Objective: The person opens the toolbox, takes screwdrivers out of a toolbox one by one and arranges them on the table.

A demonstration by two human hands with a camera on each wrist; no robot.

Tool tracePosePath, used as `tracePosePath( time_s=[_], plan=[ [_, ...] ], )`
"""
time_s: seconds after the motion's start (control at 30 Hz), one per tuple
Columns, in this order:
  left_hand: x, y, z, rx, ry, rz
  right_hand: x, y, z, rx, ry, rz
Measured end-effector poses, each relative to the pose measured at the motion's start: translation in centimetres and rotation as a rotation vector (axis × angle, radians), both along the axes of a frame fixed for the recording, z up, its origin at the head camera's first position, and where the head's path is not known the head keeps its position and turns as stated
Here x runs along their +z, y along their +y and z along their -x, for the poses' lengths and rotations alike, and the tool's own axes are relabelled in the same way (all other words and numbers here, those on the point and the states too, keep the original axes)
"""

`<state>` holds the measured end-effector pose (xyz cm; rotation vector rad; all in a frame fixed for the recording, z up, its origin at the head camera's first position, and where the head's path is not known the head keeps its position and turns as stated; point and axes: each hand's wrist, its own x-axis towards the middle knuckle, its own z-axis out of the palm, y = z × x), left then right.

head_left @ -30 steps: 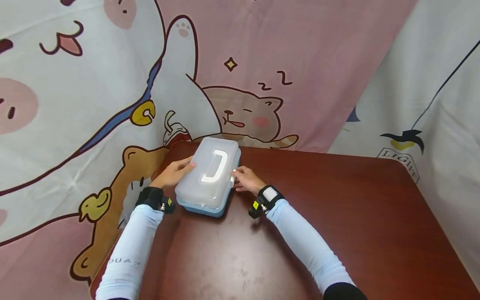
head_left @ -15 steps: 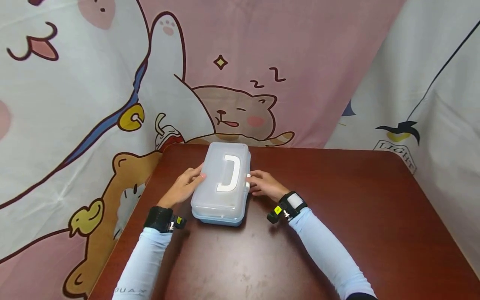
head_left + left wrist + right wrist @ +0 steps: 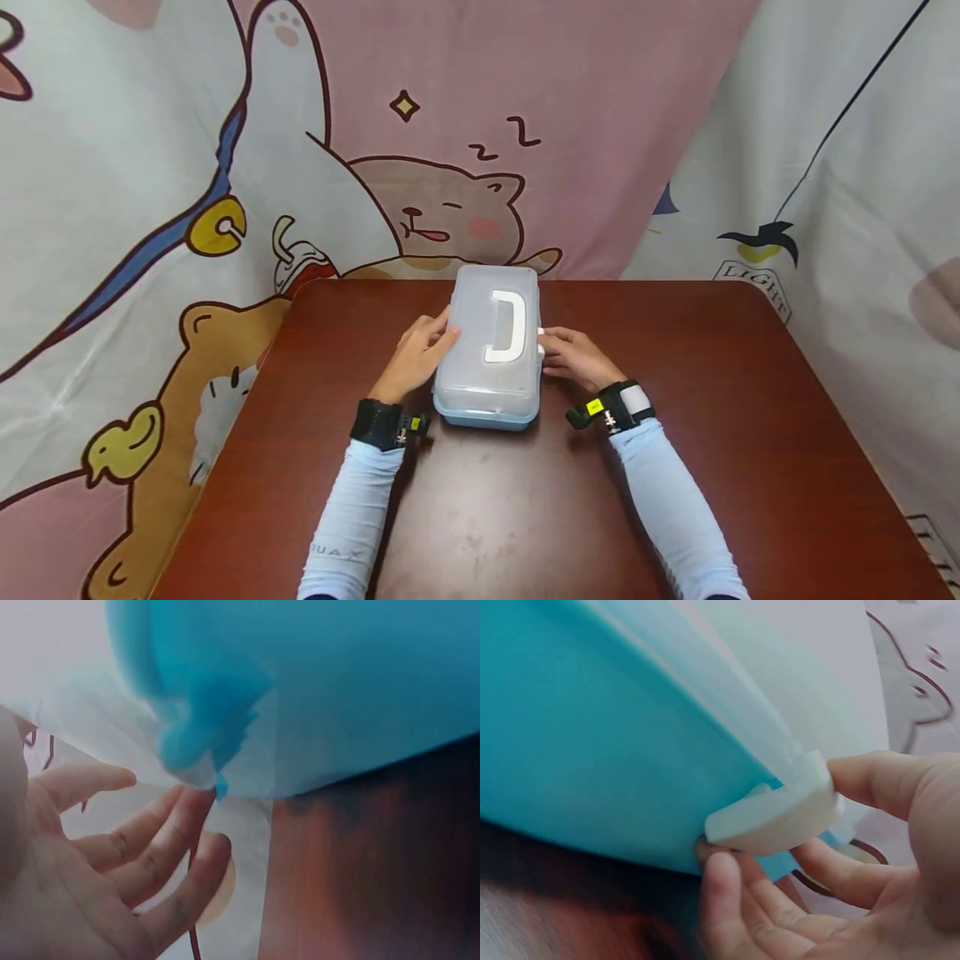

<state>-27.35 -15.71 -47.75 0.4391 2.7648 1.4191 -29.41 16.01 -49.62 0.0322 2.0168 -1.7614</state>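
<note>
A plastic storage box (image 3: 476,354) with a translucent lid and a light blue base sits on the brown table (image 3: 720,383), long side pointing away from me. Folded flat on its lid is a white handle (image 3: 517,329). My left hand (image 3: 416,354) touches the box's left side with fairly straight fingers, thumb at the lid's edge. At the right side, my right hand (image 3: 581,357) pinches the white latch (image 3: 776,817); the right wrist view has the thumb at one edge and fingertips at the other. The lid looks down on the base. Contents cannot be made out.
A cartoon-printed cloth (image 3: 585,125) hangs behind the table and along its left and right sides. Both wrists carry small black cameras on straps, the left camera (image 3: 416,425) close to the box's near left corner.
The box has shifted right across the table and turned from slanting to nearly straight, both hands going with it. The head view has swung a little to the right.
</note>
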Motion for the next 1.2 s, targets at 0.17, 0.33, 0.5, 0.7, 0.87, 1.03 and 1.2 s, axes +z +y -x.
tracePosePath(
  time_s=[0.17,0.33,0.5,0.7,0.87,1.03,1.2],
  plan=[
    [-0.4,2.0,0.3,0.010,-0.024,-0.031,-0.5,1.8,-0.6,-0.078,0.009,-0.014],
    [-0.8,1.8,-0.5,0.031,-0.035,-0.023,-1.8,1.0,-1.5,-0.141,0.044,-0.002],
    [-0.8,1.9,-0.4,0.019,-0.029,0.000,-2.1,0.3,-2.3,-0.258,0.060,0.003],
    [0.1,2.4,0.5,0.012,-0.014,0.002,-1.2,0.1,-1.8,-0.342,0.073,0.009],
    [0.8,2.6,0.8,0.022,-0.012,0.001,-0.2,0.3,-1.3,-0.347,0.093,-0.024],
    [0.6,2.6,0.7,0.015,-0.029,0.016,-0.1,0.3,-1.6,-0.354,0.111,-0.079],
    [0.0,2.5,0.3,0.013,-0.029,0.018,0.0,0.2,-2.2,-0.357,0.142,-0.118]
  ],
)
